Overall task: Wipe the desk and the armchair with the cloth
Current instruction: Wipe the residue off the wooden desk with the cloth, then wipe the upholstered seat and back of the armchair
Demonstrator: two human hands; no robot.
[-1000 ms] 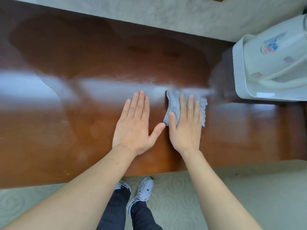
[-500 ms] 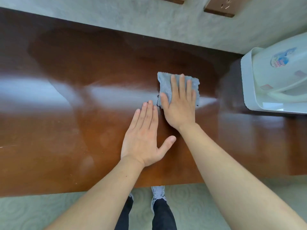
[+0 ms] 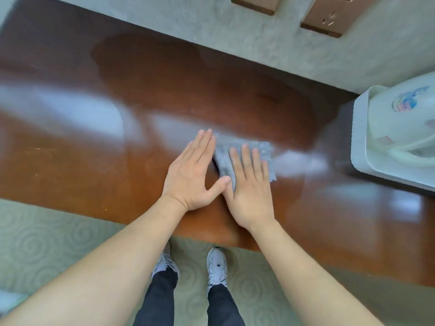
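Two flat, open hands work the glossy brown desk (image 3: 70, 165): the right hand (image 3: 249, 184) presses a fuzzy grey cloth (image 3: 237, 147) down with spread fingers, and the left hand (image 3: 190, 170) rests bare just beside it. Wiping looks mid-way, judging by the dull streaks. No armchair shows, so that part seems left. A smooth white plastic appliance (image 3: 395, 135) stands at the right.
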